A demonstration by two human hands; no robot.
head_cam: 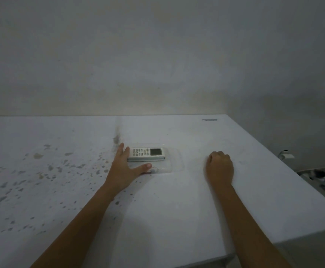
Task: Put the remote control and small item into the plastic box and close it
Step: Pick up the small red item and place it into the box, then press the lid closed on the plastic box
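A clear plastic box (pixel 174 161) lies flat on the white table (pixel 177 209), a little beyond its middle. A white remote control (pixel 147 154) with a grey screen rests within the box's outline. A small white and dark item (pixel 154 170) sits at the box's near left corner. My left hand (pixel 124 169) is spread, fingers against the box's left end by the remote, thumb touching the small item. My right hand (pixel 220 168) rests as a fist on the table, right of the box and apart from it. Whether a lid covers the box cannot be told.
Grey stains (pixel 47 171) speckle the table's left half. The table's right edge (pixel 285 171) drops away to a floor with cluttered dark objects (pixel 324 182). A plain wall (pixel 157 55) stands behind the table. A short dark mark (pixel 209 119) lies at the far right.
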